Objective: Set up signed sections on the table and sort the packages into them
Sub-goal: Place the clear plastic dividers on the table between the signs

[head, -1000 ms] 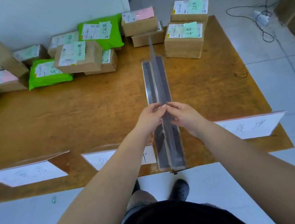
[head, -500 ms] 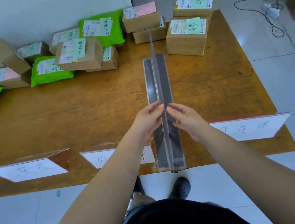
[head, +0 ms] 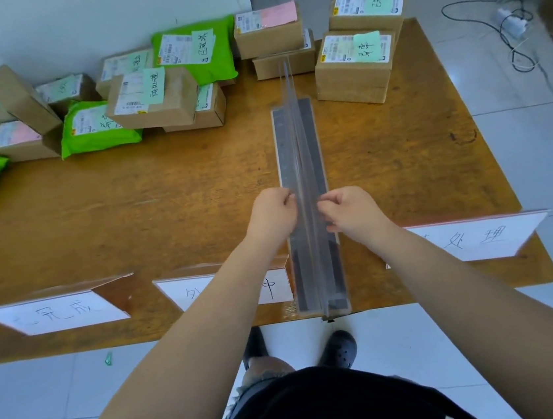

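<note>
Head view, left hand (head: 270, 215) and right hand (head: 349, 209) curled, flanking divider (head: 300, 158)

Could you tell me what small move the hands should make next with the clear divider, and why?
Probably let go and draw both hands back. The clear divider already stands on the table between the middle sign and right sign, with the left hand and right hand pinching its upright fin.

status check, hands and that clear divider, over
Left hand and right hand both pinch the clear divider, upright between the signs. Packages unsorted at far edge. Nothing in the way.
</note>
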